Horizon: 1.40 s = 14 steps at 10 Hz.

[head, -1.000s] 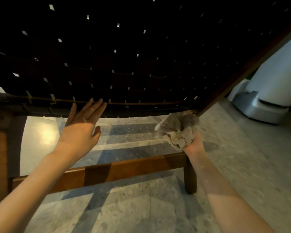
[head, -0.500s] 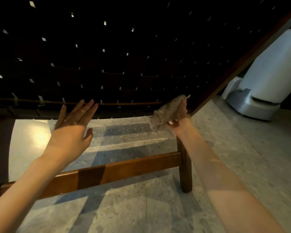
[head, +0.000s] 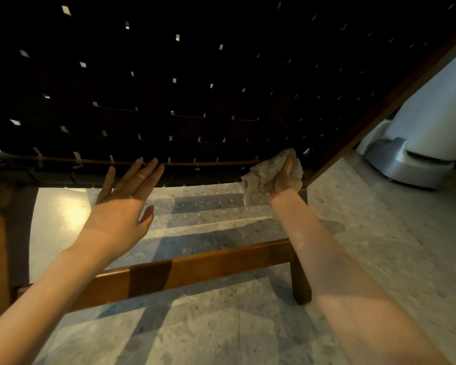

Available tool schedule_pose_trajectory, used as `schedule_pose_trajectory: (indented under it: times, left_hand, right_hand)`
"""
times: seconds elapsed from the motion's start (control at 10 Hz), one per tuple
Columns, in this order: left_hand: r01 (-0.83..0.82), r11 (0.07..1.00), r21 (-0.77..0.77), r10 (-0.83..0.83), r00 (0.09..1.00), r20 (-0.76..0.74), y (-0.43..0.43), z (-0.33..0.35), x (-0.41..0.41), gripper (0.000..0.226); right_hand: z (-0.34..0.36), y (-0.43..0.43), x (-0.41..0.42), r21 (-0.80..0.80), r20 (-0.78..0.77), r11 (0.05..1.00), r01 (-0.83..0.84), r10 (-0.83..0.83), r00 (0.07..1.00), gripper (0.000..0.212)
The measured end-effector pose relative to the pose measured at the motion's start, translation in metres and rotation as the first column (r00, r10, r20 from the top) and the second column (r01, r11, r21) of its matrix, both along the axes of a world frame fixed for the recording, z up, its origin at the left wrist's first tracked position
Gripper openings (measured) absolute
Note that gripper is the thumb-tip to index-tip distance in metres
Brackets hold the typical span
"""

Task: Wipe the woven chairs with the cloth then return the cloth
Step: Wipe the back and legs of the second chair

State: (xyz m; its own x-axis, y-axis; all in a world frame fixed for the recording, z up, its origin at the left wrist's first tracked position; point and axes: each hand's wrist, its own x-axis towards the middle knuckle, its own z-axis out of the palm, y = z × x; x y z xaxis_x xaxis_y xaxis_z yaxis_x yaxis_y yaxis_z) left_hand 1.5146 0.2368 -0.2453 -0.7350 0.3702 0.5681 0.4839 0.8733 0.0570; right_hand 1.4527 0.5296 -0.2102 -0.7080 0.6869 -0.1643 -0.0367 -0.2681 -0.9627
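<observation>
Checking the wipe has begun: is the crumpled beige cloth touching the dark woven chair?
Cannot tell. In the head view the right hand holds the cloth against the chair's dark lower edge; no gap or contact shows plainly.

There was a single view, from a camera worn on the person's head. It sat low and close behind the woven chair [head: 195, 88], looking forward and somewhat down — the dark weave filled the upper half of the frame, very near the lens. Both forearms reached in from the bottom corners. Below the weave the view passed through the wooden frame [head: 195, 264] to the speckled floor [head: 379, 233] beyond.
</observation>
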Motion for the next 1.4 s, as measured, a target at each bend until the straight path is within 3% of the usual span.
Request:
schedule_pose_trajectory:
  times: [0.1, 0.2, 0.3, 0.4, 0.5, 0.7, 0.8, 1.0, 1.1, 1.3, 1.4]
  left_hand:
    - [0.012, 1.000, -0.027, -0.011, 1.000, 0.013, -0.010, 0.001, 0.004, 0.082]
    - [0.000, 1.000, -0.025, 0.001, 0.999, 0.041, -0.023, 0.004, 0.008, 0.081]
    - [-0.060, 0.995, -0.082, 0.063, 0.997, 0.038, -0.040, 0.006, 0.013, 0.082]
    - [-0.133, 0.983, -0.123, 0.135, 0.991, 0.004, -0.056, 0.012, 0.022, 0.079]
    - [-0.210, 0.968, -0.138, 0.216, 0.976, 0.031, -0.069, 0.026, 0.038, 0.072]
    - [-0.264, 0.964, -0.008, 0.262, 0.952, 0.156, -0.109, 0.053, 0.067, 0.047]
    - [-0.277, 0.958, 0.071, 0.263, 0.951, 0.162, -0.134, 0.063, 0.078, 0.047]
    - [-0.402, 0.903, 0.150, 0.326, 0.870, 0.371, -0.172, 0.076, 0.095, 0.033]
    - [-0.456, 0.861, 0.225, 0.333, 0.840, 0.428, -0.187, 0.081, 0.101, 0.030]
    - [-0.537, 0.735, 0.414, 0.298, 0.804, 0.514, -0.209, 0.090, 0.099, 0.031]
    - [-0.527, 0.718, 0.454, 0.233, 0.797, 0.557, -0.215, 0.086, 0.096, 0.035]
  right_hand:
    - [-0.008, -0.013, 0.003, 0.030, -0.013, 0.999, 0.041, -0.040, 0.999, 0.058]
    - [-0.017, -0.027, 0.001, -0.203, -0.048, 0.979, -0.016, 0.007, 0.999, 0.055]
    - [-0.015, -0.073, 0.013, 0.288, 0.260, 0.954, -0.084, 0.006, 0.966, 0.067]
    - [-0.004, -0.120, 0.031, -0.226, 0.007, 0.964, -0.137, 0.142, 0.990, 0.063]
    - [-0.002, -0.174, 0.044, -0.191, -0.097, 0.959, -0.211, 0.195, 0.976, 0.053]
    - [0.009, -0.264, 0.068, -0.263, -0.065, 0.909, -0.323, 0.317, 0.946, 0.053]
    - [0.012, -0.294, 0.076, -0.238, 0.008, 0.884, -0.402, 0.416, 0.909, 0.054]
    - [0.016, -0.351, 0.079, -0.260, 0.187, 0.755, -0.602, 0.651, 0.735, 0.050]
    - [0.015, -0.373, 0.075, -0.222, 0.182, 0.713, -0.665, 0.700, 0.690, 0.053]
    - [0.008, -0.379, 0.069, -0.184, 0.192, 0.676, -0.714, 0.737, 0.648, 0.025]
    - [0.009, -0.375, 0.075, -0.145, 0.193, 0.654, -0.743, 0.755, 0.627, 0.032]
